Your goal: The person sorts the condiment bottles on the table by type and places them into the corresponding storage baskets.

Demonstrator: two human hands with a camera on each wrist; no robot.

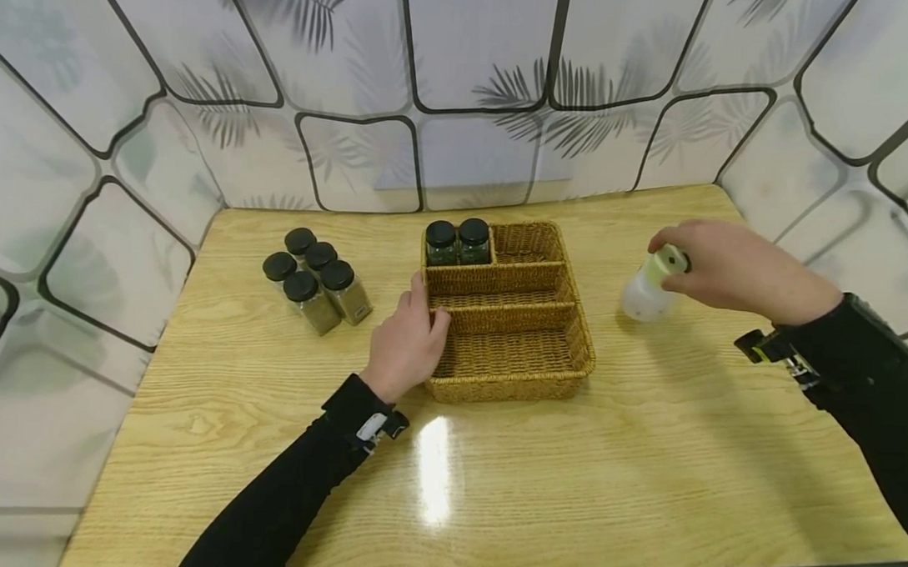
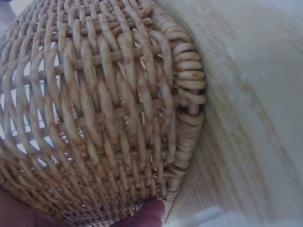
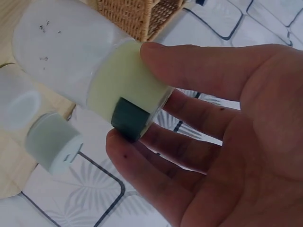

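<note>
A woven basket [image 1: 510, 387] with several compartments stands mid-table. Two dark-lidded spice jars [image 1: 458, 244] sit in its back left compartment. My left hand [image 1: 408, 342] grips the basket's left side, thumb at the rim and fingers along the outer wall; in the left wrist view the wicker weave [image 2: 109, 94] fills most of the picture. To the right of the basket, my right hand [image 1: 747, 273] pinches a whitish seasoning bottle [image 1: 644, 297] by its yellow-green cap [image 3: 118, 78]. The bottle is tilted. A dark green tab shows on the cap in the right wrist view.
A second whitish bottle with a pale green cap [image 3: 52, 139] stands beside the held one in the right wrist view; my hand hides it from the head view. Several black-lidded spice jars [image 1: 318, 291] cluster left of the basket. Patterned curtains [image 1: 474, 151] border the table [image 1: 529, 486].
</note>
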